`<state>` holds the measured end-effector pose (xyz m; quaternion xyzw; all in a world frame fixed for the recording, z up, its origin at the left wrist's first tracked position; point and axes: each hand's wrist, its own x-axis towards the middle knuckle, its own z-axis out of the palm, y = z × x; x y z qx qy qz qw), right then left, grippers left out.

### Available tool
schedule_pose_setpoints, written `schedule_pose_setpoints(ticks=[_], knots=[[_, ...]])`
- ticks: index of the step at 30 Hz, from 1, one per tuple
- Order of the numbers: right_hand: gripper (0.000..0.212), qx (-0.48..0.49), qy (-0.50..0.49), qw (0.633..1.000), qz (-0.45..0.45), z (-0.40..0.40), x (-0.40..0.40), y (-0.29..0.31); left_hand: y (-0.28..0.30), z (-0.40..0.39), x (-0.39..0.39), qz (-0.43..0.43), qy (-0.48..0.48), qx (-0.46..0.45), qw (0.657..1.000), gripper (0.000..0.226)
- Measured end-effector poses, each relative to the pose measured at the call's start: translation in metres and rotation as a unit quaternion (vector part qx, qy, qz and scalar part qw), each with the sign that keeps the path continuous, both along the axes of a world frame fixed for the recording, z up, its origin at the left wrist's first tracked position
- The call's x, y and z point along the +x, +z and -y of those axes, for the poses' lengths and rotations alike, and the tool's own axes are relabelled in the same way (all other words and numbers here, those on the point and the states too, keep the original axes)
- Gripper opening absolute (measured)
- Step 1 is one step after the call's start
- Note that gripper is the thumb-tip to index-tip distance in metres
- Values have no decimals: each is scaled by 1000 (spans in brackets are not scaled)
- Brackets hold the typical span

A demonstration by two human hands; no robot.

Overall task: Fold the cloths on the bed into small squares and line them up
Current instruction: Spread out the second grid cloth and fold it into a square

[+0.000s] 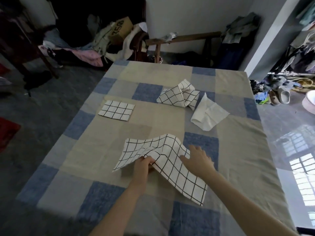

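A white cloth with a black grid [163,160] lies partly lifted on the bed near me. My left hand [144,167] grips its raised middle edge. My right hand [197,159] rests flat on the cloth's right side, fingers spread. A folded grid square [116,110] lies flat at the left of the bed. A crumpled grid cloth [179,96] sits further back, and a plain white cloth [208,114] lies loosely folded to its right.
The bed [95,150] has a blue, grey and beige patchwork cover. A pile of clothes and a cardboard box [119,29] stand behind on the left. Shoes [279,96] lie on the floor at the right.
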<state>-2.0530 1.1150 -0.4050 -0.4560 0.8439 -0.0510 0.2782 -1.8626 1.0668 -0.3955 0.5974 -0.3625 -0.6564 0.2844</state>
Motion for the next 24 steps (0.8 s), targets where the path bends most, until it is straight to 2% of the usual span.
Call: schedule_pose_setpoints(ticks=[2,3,6,9,10,12,13,16,18,21,24], knots=[[63,-71,-37,988,128,20,-10,14,14,5,4,-49,-15,-7,999,10],[68,-76,-49,980,178,29,-15,17,21,8,7,-77,-33,-10,996,4],[85,-72,-93,943,311,46,-25,30,40,18,16,-103,-95,-22,990,21],[84,-24,-115,903,414,45,-35,40,52,33,25,-84,-154,-52,983,38],[87,-7,-99,902,419,43,-39,41,54,39,28,-72,-174,-59,980,45],[86,-5,-90,908,408,41,-48,40,61,46,28,-53,-211,-72,973,41],[79,-15,-89,913,397,40,-51,39,64,49,27,-48,-226,-78,970,38],[33,-42,-63,907,414,35,-56,43,73,55,23,-39,-256,-94,961,33],[16,-50,-70,888,451,32,-59,44,75,61,23,-18,-279,-100,955,30],[11,-44,-97,867,486,31,-70,42,75,76,23,41,-293,-87,951,23],[15,-34,-109,862,493,31,-77,45,73,89,22,109,-302,-63,945,16]])
